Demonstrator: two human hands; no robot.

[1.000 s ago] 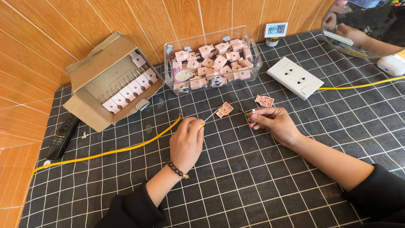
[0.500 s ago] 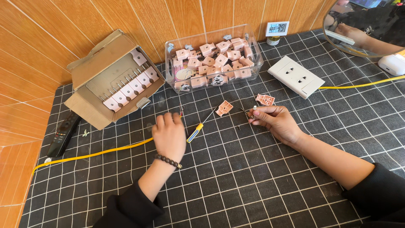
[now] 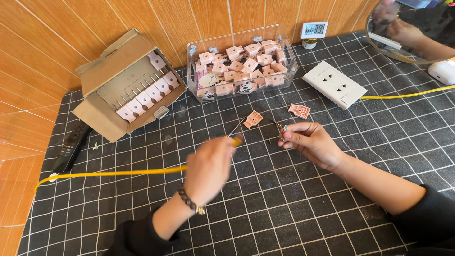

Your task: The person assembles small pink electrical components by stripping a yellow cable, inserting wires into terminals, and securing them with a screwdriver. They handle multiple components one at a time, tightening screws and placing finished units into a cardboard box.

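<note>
The left hand (image 3: 208, 168) was blurred with motion above the gridded black tabletop (image 3: 294, 218), its fingers curled together over a yellow-handled screwdriver (image 3: 235, 134) whose thin metal shaft pointed up and to the right; whether the fingers actually gripped the handle could not be told through the blur. A yellow cable (image 3: 113, 173) ran from the left edge of the tabletop in beneath that hand. The right hand (image 3: 310, 142) rested to the right, fingertips pinched on a small metal part (image 3: 283, 129) just off the surface. Between the two hands, a little farther back, lay a pink plastic piece (image 3: 253, 119), and a second pink piece (image 3: 299, 111) lay near the right hand. Behind them stood a clear plastic box (image 3: 241, 66) full of similar pink pieces, an open cardboard box (image 3: 128, 85) to the left, a white wall socket (image 3: 334, 84) to the right, and a black remote control (image 3: 71, 147) at the far left
</note>
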